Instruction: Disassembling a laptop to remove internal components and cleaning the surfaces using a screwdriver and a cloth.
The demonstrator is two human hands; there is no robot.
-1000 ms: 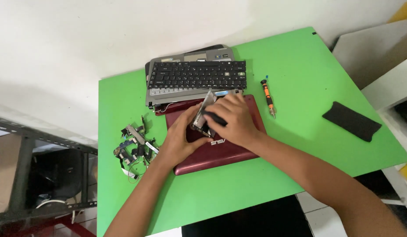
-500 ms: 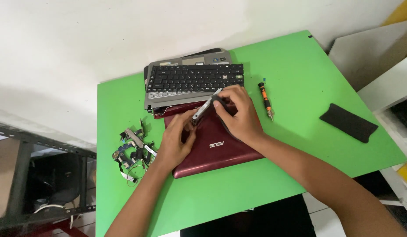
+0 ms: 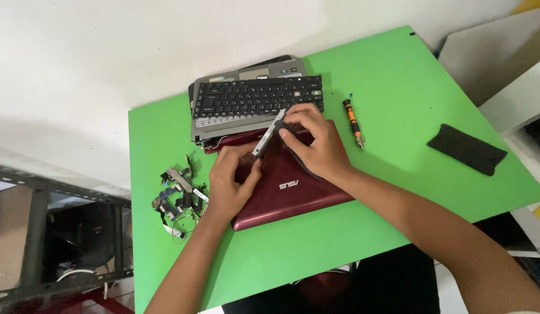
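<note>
**Hands working a metal strip over the red laptop**

Both hands are gripping a thin silver strip [image 3: 269, 133], holding it tilted above the dark red laptop lid [image 3: 293, 189]. Right hand [image 3: 313, 139] is pinching the upper end, left hand [image 3: 232, 180] is steadying the lower end, fingers closed on it. Laptop is lying mid-table [image 3: 433, 75], a white logo showing on its lid. Keyboard [image 3: 255, 100] is sitting just behind, screwdriver [image 3: 353, 122] to the right, black pad [image 3: 466, 149] further right, loose parts [image 3: 178, 197] left.

Hands [image 3: 270, 157] hold perhaps a metal bracket [image 3: 269, 132].
</note>
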